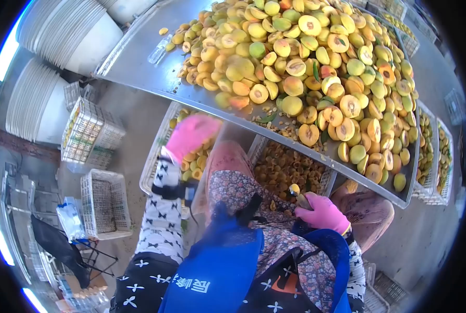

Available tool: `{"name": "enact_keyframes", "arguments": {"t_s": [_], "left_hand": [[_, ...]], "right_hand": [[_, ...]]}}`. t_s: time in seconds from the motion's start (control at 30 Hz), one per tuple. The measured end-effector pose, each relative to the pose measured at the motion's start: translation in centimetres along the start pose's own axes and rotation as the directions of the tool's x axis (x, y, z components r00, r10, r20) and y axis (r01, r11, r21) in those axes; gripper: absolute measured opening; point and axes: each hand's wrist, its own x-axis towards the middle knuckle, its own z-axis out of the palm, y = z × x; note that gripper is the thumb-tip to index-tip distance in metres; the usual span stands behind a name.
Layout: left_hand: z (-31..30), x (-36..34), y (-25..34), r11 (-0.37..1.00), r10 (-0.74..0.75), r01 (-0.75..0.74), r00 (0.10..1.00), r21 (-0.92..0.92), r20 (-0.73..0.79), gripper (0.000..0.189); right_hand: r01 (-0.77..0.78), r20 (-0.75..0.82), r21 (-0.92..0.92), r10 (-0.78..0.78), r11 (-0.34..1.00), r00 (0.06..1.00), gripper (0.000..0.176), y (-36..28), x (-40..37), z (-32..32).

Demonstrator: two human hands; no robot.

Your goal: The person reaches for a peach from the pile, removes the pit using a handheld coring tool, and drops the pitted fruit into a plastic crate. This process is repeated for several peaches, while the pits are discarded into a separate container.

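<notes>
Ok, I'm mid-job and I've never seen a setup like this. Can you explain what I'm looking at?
There is no machine here: a person is working with two hands in pink gloves. The single picture comes from a camera worn on the head, looking forward and down, with dark, curved edges. On the metal table lies a big pile of yellow fruit, much of it halved, with a clear bottle beside it. The right hand grips a small tool, with a yellowish piece near its tip. The left hand is blurred above a crate of fruit; whether it holds anything, I can't tell.
</notes>
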Motion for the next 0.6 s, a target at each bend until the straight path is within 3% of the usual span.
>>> {"name": "enact_keyframes", "arguments": {"t_s": [0.07, 0.17, 0.2, 0.3, 0.43, 0.47, 0.57, 0.6], "left_hand": [[-1.1, 2.7, 0.1, 0.984, -0.177, 0.178, 0.973, -0.007, -0.147, 0.047], [1.0, 9.4, -1.5, 0.955, -0.183, 0.224, 0.961, 0.196, -0.207, 0.058], [1.9, 11.4, -1.6, 0.932, -0.189, 0.235, 0.965, 0.277, -0.183, 0.059], [4.5, 13.0, 0.0, 0.840, -0.187, 0.248, 0.967, 0.482, -0.173, 0.059], [8.4, 12.5, -0.8, 0.812, -0.084, 0.197, 0.971, 0.550, -0.225, 0.060], [8.7, 12.0, -0.4, 0.791, -0.077, 0.195, 0.972, 0.580, -0.221, 0.057], [9.8, 12.3, -2.4, 0.852, 0.085, 0.005, 0.985, 0.523, -0.148, 0.045], [9.5, 11.8, -1.0, 0.851, 0.081, -0.044, 0.996, 0.524, -0.049, 0.046]], "right_hand": [[0.074, -0.104, -0.443, -0.133, 0.894, 0.986, 0.022, 1.5, -0.7, 0.8], [-0.193, -0.130, -0.364, 0.155, 0.911, 0.979, 0.028, 5.7, 1.5, 0.2], [-0.193, -0.218, -0.342, 0.123, 0.920, 0.968, 0.033, 6.0, 1.6, -0.9], [-0.318, -0.341, -0.209, 0.236, 0.925, 0.910, 0.036, 3.9, 1.0, -3.4], [-0.387, -0.228, 0.068, 0.392, 0.920, 0.891, 0.035, 1.0, -0.8, -3.7], [-0.316, -0.256, 0.062, 0.321, 0.947, 0.912, 0.028, 1.2, -1.2, -3.2], [-0.136, -0.357, -0.254, 0.038, 0.958, 0.933, 0.022, 2.4, -1.8, -2.0], [-0.119, -0.426, -0.299, -0.021, 0.947, 0.905, 0.019, 3.1, -1.5, -1.6]]}}
